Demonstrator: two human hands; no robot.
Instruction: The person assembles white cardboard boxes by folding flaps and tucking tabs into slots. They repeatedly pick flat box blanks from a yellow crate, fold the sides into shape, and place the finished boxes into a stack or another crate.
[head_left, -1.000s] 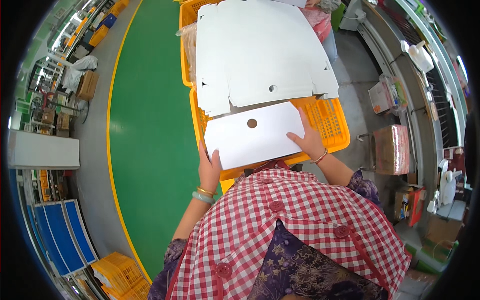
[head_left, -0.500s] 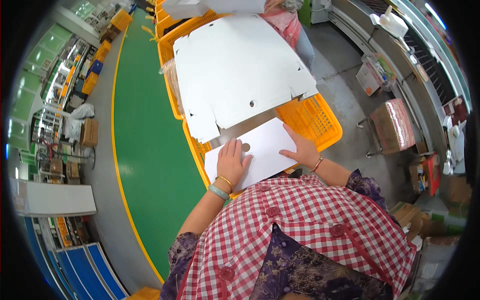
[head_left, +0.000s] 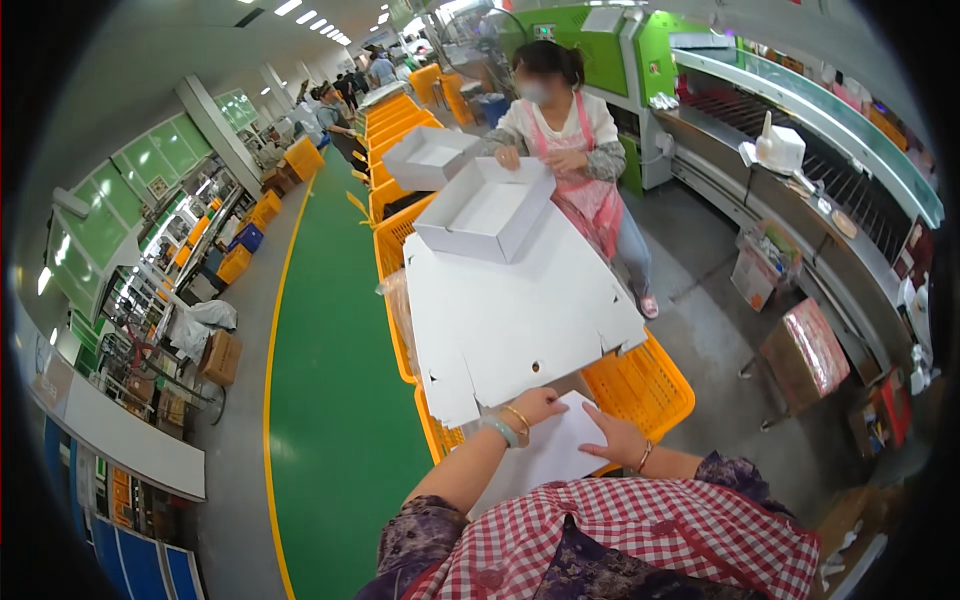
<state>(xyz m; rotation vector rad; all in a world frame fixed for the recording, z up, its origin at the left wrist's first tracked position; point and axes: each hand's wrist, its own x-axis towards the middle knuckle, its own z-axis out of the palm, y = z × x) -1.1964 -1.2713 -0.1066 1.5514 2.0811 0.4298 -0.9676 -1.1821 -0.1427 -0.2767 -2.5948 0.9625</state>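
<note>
A white cardboard piece (head_left: 560, 447) lies close in front of my body, partly hidden by my forearm and apron. My left hand (head_left: 537, 405) is closed at its far edge, with the fingertips bunched together on the board. At its right edge my right hand (head_left: 622, 441) grips the board, the thumb over the top face and the fingers toward the far corner. Just beyond lies a large flat white sheet (head_left: 510, 310) with slits and a small hole, resting across yellow crates. The round hole seen earlier in the near piece is hidden.
A yellow crate (head_left: 650, 385) shows under the sheet. On its far end sits an open white box (head_left: 485, 210), with another box (head_left: 430, 157) behind. A co-worker (head_left: 570, 140) in a pink apron handles the nearer box. Green floor (head_left: 340, 400) runs at left; a wrapped carton (head_left: 805, 350) stands right.
My view has tilted up, bringing the co-worker and boxes into sight. My left hand has gone from lying flat on the white cardboard to closing at its far edge.
</note>
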